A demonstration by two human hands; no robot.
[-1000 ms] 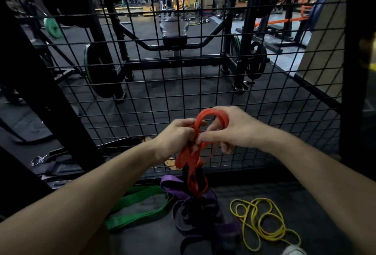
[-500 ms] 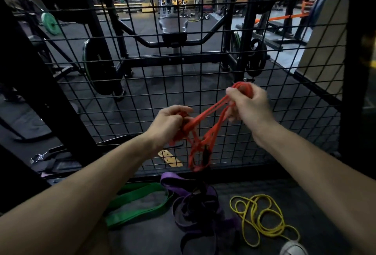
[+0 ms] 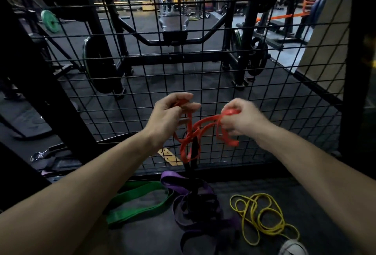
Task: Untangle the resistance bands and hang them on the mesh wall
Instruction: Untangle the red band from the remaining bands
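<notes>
Both my left hand [image 3: 168, 116] and right hand [image 3: 242, 120] pinch the tangled red rubber resistance band [image 3: 191, 140]; untangling underway, next I'd tease its loops apart.

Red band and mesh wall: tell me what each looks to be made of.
Red band: probably rubber or latex, matte; it hangs in limp, twisted flat loops between the left hand and right hand. Mesh wall: likely metal wire with a dark coating; thin, rigid, straight grid.
</notes>
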